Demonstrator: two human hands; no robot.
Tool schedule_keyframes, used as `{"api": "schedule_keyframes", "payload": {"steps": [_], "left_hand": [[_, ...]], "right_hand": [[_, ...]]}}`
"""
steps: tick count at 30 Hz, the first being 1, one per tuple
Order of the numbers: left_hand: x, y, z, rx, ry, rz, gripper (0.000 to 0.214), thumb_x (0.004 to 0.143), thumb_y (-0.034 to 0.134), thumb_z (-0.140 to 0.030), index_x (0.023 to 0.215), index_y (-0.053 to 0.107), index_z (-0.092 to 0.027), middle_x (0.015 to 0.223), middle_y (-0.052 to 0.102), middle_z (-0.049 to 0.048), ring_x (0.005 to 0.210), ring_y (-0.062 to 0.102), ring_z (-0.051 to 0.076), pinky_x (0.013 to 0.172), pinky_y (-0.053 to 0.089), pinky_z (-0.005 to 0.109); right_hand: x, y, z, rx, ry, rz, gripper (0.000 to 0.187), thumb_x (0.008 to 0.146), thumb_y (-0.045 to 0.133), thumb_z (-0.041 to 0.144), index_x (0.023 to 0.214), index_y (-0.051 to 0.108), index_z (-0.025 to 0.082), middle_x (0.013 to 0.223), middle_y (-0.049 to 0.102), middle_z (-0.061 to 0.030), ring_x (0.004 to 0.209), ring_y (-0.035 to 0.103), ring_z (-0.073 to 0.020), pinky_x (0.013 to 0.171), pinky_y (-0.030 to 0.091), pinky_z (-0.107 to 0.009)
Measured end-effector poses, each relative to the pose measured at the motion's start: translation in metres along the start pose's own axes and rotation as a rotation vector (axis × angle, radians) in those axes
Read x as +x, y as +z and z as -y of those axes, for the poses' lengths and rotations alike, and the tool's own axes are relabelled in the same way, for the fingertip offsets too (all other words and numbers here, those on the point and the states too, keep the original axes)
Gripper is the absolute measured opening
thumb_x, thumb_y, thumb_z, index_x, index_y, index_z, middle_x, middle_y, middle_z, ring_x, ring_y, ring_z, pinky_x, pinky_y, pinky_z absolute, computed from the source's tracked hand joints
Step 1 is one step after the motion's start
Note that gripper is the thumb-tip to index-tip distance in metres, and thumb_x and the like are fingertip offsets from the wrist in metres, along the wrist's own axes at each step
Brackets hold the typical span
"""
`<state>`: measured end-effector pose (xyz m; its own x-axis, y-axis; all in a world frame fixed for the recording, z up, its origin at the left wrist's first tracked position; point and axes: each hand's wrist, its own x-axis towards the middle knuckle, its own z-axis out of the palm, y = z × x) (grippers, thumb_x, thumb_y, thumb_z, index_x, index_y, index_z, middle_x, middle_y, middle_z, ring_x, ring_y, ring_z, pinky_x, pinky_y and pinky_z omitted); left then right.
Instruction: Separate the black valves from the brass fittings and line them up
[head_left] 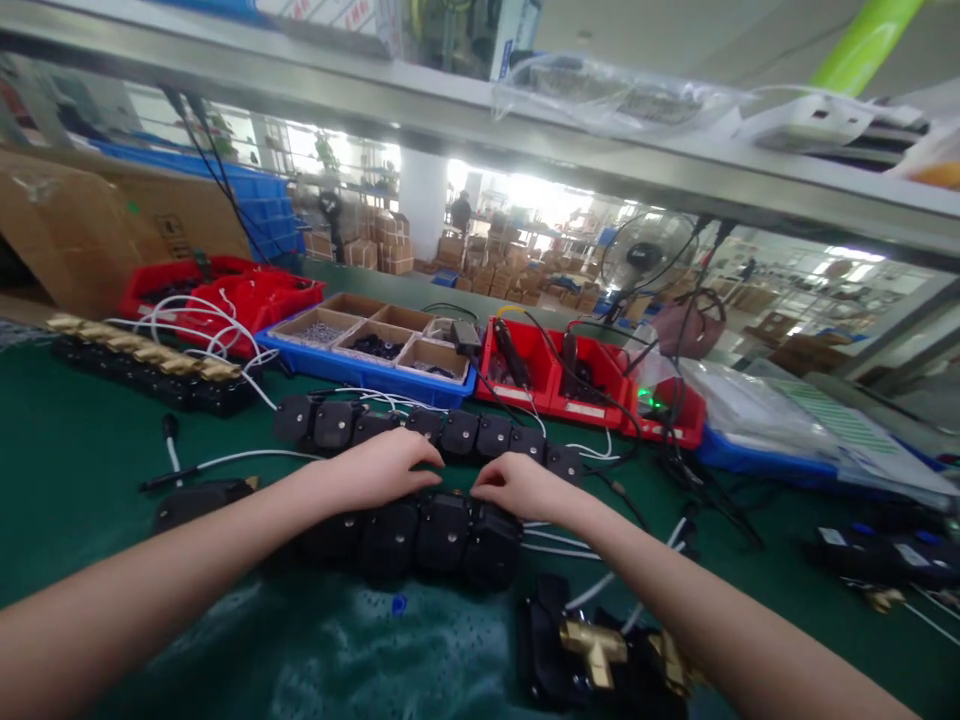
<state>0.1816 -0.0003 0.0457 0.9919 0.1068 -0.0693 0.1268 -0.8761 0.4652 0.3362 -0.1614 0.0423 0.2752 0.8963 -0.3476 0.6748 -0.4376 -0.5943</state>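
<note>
My left hand (386,468) reaches in over the row of black box-shaped valve units, its fingers bent and the thumb a little apart from the forefinger, with nothing visible between them. Opposite it, my right hand (521,485) is closed in a pinch; anything in its fingertips is too small to make out. Both hands hover just above the near row of black units (442,532), which have small screws on their faces. Behind the hands runs a second row of similar black units (459,432) with white cables.
Brass fittings on black units lie at left (150,350) and lower right (596,645). Behind are a blue divided tray (360,378) of small parts, red bins (592,408) with tools, and a red tray (259,300). A metal shelf (450,95) crosses overhead. A blue scrap (399,605) lies in front.
</note>
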Motion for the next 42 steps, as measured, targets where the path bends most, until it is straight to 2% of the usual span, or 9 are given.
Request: {"api": "schedule_keyframes", "payload": {"steps": [3,7,10,14,20,26,33,38,42], "left_hand": [[-0.018,0.002,-0.017,0.031,-0.013,-0.092,0.032,0.096,0.052,-0.029,0.123,0.067,-0.018,0.124,0.067,0.0111,0.114,0.062,0.03,0.101,0.047,0.045],[-0.039,0.02,-0.049,0.077,0.192,-0.193,0.043,0.09,0.066,-0.03,0.132,0.058,-0.023,0.131,0.062,0.0084,0.116,0.06,0.026,0.099,0.051,0.042],[-0.046,0.039,-0.08,0.162,0.437,-0.252,0.053,0.086,0.072,-0.03,0.134,0.052,-0.02,0.134,0.059,0.0098,0.12,0.057,0.028,0.099,0.05,0.043],[-0.039,0.071,-0.117,0.244,0.587,-0.247,0.045,0.087,0.071,-0.04,0.123,0.055,-0.017,0.113,0.065,0.005,0.095,0.061,0.024,0.078,0.052,0.038],[-0.01,0.11,-0.132,0.404,0.726,-0.422,0.019,0.092,0.057,-0.016,0.109,0.06,-0.009,0.091,0.066,0.0051,0.079,0.059,0.02,0.065,0.045,0.034],[0.024,0.062,-0.128,0.175,0.25,0.049,0.016,0.091,0.065,-0.031,0.097,0.073,-0.018,0.097,0.074,0.0066,0.096,0.066,0.026,0.077,0.044,0.034],[0.081,0.04,-0.095,0.031,0.121,0.251,0.017,0.09,0.066,-0.031,0.096,0.078,-0.021,0.091,0.077,0.0013,0.079,0.069,0.015,0.064,0.043,0.019],[0.095,0.041,-0.089,0.075,0.095,0.173,0.019,0.086,0.067,-0.021,0.102,0.077,-0.021,0.105,0.076,0.0052,0.097,0.069,0.022,0.085,0.049,0.026],[0.064,0.034,-0.097,0.076,0.117,-0.005,0.028,0.097,0.052,-0.03,0.116,0.071,-0.021,0.118,0.07,0.0062,0.111,0.063,0.023,0.099,0.046,0.035]], "right_hand": [[-0.045,-0.016,0.016,-0.082,-0.091,-0.2,0.018,0.096,0.056,0.015,0.1,0.073,0.014,0.106,0.071,-0.0071,0.102,0.063,-0.0196,0.095,0.044,-0.031],[-0.118,-0.022,0.019,-0.163,-0.06,-0.229,0.02,0.087,0.073,0.027,0.106,0.071,0.023,0.107,0.068,-0.002,0.099,0.064,-0.0187,0.088,0.049,-0.029],[-0.161,-0.009,0.0,-0.298,0.047,-0.215,0.04,0.079,0.081,0.029,0.117,0.067,0.026,0.115,0.064,-0.0043,0.103,0.065,-0.0235,0.091,0.054,-0.036],[-0.19,0.023,-0.043,-0.502,0.116,-0.367,0.06,0.069,0.087,0.025,0.124,0.063,0.024,0.122,0.061,-0.0101,0.103,0.067,-0.0311,0.087,0.06,-0.048],[-0.185,0.059,-0.087,-0.464,-0.129,-0.619,0.04,0.084,0.061,0.011,0.123,0.061,0.019,0.114,0.065,-0.0115,0.096,0.07,-0.0256,0.078,0.063,-0.037],[-0.156,0.031,-0.097,0.204,0.006,-0.372,0.024,0.085,0.066,0.036,0.099,0.074,0.019,0.102,0.071,-0.0082,0.095,0.066,-0.0241,0.084,0.053,-0.034],[-0.091,0.017,-0.118,0.404,-0.033,-0.203,0.048,0.082,0.064,0.058,0.09,0.077,0.013,0.086,0.072,-0.0074,0.077,0.064,-0.0195,0.068,0.049,-0.027],[-0.076,0.015,-0.123,0.331,-0.028,-0.452,0.047,0.08,0.069,0.056,0.092,0.075,0.011,0.086,0.069,-0.0092,0.074,0.062,-0.0203,0.066,0.047,-0.03],[-0.112,0.016,-0.117,0.244,-0.062,-0.711,0.035,0.089,0.059,0.046,0.103,0.071,0.016,0.104,0.064,-0.0111,0.088,0.061,-0.0214,0.075,0.048,-0.033]]}}
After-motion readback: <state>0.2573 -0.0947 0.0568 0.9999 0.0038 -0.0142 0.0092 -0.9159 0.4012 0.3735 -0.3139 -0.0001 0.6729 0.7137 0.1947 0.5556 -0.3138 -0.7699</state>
